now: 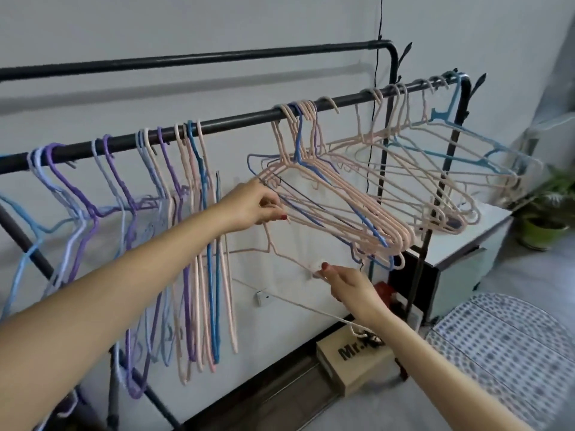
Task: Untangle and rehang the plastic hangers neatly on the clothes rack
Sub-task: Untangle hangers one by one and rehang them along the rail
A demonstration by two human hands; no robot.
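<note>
Pink, blue and purple hangers (336, 197) hang bunched and tangled on the black rack (236, 121); one pink hanger (273, 248) is off the rail, below the middle bunch.

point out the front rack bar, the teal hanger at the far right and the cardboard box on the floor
front rack bar (249, 118), head view, bare stretch between hanger groups
teal hanger (455, 98), head view, on its neck below the hook
cardboard box (357, 367), head view, on its printed side

One head-worn view looks forward and slightly down, close to the clothes rack (236, 121). The rack's rail runs across the frame within arm's reach, the wall just behind it.
</note>
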